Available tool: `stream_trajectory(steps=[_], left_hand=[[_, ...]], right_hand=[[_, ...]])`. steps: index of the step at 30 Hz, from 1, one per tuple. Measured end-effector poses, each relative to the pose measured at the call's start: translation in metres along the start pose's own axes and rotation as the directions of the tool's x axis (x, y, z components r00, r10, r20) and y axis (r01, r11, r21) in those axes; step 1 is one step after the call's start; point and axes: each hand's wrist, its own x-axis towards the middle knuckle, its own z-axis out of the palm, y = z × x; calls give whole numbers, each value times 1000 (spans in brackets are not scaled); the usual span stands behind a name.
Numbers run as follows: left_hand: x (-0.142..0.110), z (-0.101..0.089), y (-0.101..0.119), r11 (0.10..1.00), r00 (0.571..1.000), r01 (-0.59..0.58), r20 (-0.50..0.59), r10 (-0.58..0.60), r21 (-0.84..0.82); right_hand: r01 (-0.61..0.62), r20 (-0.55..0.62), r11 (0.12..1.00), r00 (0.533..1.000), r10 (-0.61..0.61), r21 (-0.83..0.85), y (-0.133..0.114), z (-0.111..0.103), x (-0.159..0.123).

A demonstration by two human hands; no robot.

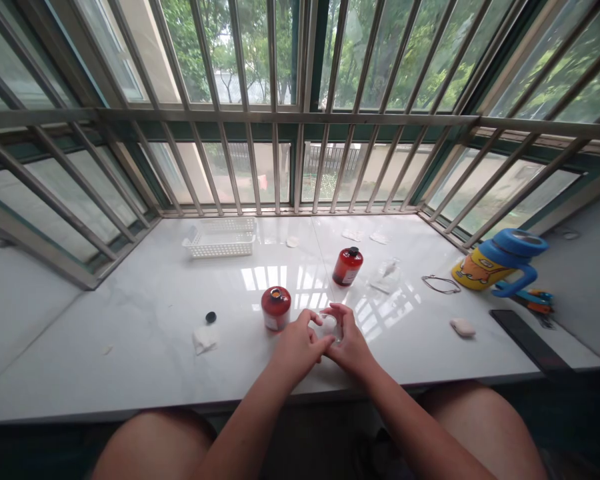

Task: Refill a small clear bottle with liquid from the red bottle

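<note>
My left hand (300,343) and my right hand (347,340) meet over the white windowsill (145,333), fingers curled round a small clear container (329,325) held between them. Just left of my hands stands an uncapped red bottle (276,307). Its small black cap (211,317) lies further left, beside a crumpled white wad (205,339). A second red bottle (347,266), capped in black, stands behind my hands.
A white plastic basket (220,238) sits at the back left. A clear bag (386,277), wire ring (441,285) and white pad (463,327) lie to the right. A yellow mug with blue lid (500,261), scissors (535,299) and dark phone (530,341) occupy the far right. Window bars enclose the sill.
</note>
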Motion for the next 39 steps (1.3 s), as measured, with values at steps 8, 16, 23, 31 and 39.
stream_trajectory(steps=[8, 16, 23, 31, 39], left_hand=[[4, 0, -6, 996, 997, -81, -4, 81, -25], [3, 7, -2, 987, 982, -137, -121, 147, 88], [5, 1, -3, 993, 992, -115, -41, 115, 10], [6, 2, -4, 984, 983, -177, -55, 177, 9], [-2, -1, 10, 960, 947, -267, -206, 246, -80]], right_hand=[[-25, -6, 999, 1000, 25, -20, -2, 0, 1], [-29, -20, 999, 999, 29, -35, -2, 0, 1], [-25, -8, 999, 1000, 25, -32, 2, -2, 1], [-71, -10, 997, 997, 71, -35, 3, -2, 0], [-123, -39, 991, 992, 121, -55, -9, -2, 1]])
